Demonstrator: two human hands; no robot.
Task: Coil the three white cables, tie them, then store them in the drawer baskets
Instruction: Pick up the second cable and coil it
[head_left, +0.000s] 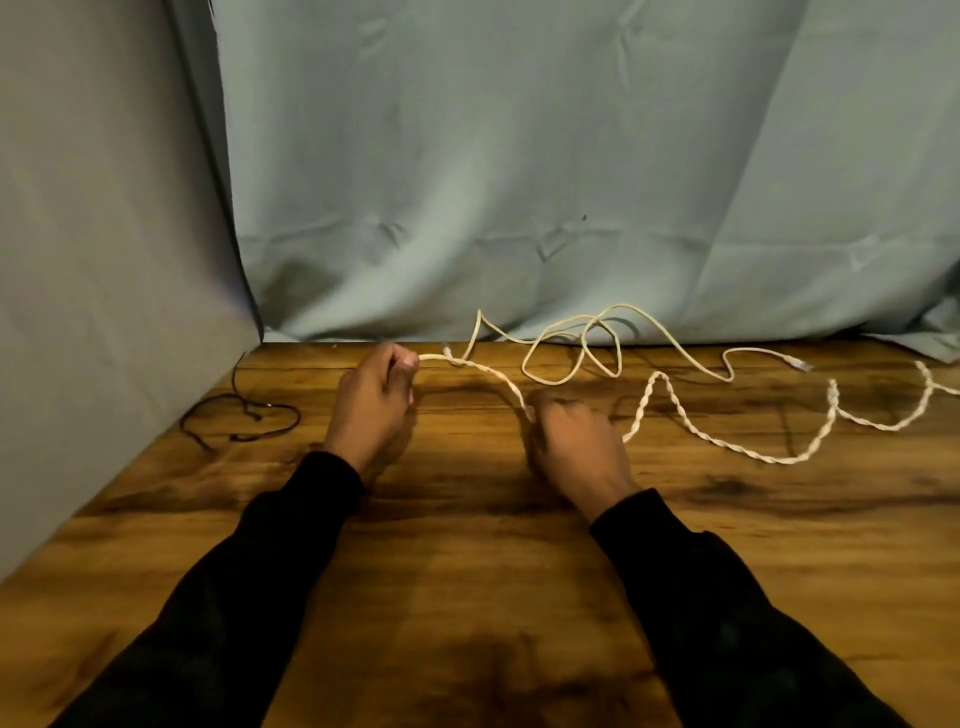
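Over wooden bench (467, 571), left hand (371, 410) pinches twisted white cable (717, 441) end, right hand (576, 441) fingers grip it midway; grey cloth (519, 182) backdrop.

Left hand (375, 400) and right hand (571, 436) forward, fingers curled; black sleeves (727, 597).

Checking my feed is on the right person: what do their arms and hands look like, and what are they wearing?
Both arms are covered by long black sleeves, plain with no visible markings, ending at the wrists. The left hand and right hand are bare: no gloves, and no rings or watch visible. The picture is dim and slightly blurred, so the sleeve fabric cannot be told.
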